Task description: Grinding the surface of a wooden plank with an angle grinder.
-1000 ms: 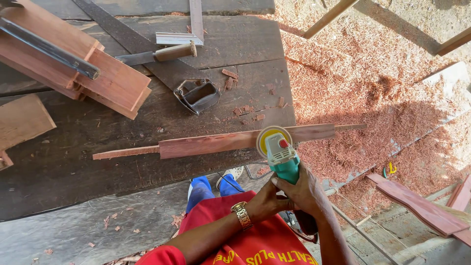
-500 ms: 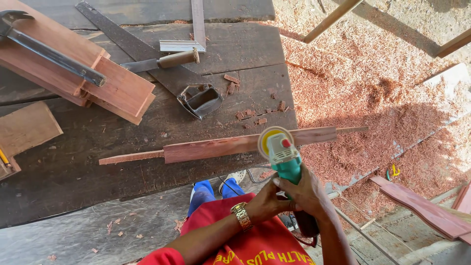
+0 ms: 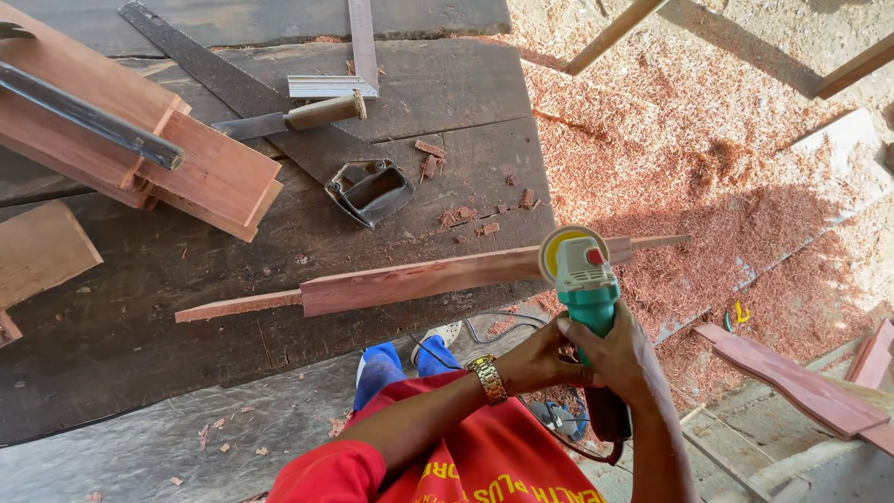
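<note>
Both hands are wrapped around one green angle grinder point(image 3: 585, 289): the left hand point(image 3: 538, 359) is clenched on its body from the wrist-watch side, the right hand point(image 3: 622, 359) is closed over the rear of the handle. The grinder's yellow disc point(image 3: 557, 244) is held against the far-right part of a reddish wooden strip point(image 3: 410, 279).

The strip lies directly ahead of the hands, its long axis running left to right across the bench edge, slightly rising to the right. A thinner tenon-like end is seen at each tip. The right hand is nearer the overhanging right end; most of the strip's length stretches off to the left.

Count on the dark plank workbench point(image 3: 112, 354):
- one shaped strip under the grinder
- one chisel point(image 3: 298, 118) with wooden handle
- one steel square point(image 3: 233, 93), dark blade
- one grey plastic guard-like part point(image 3: 371, 193)
- one stack of reddish boards point(image 3: 140, 140), a black bar laid across it
- several small wood chips near the bench's right edge

Red sawdust point(image 3: 708, 186) is spread over the ground to the right. One further reddish board point(image 3: 792, 382) lies at lower right.
</note>
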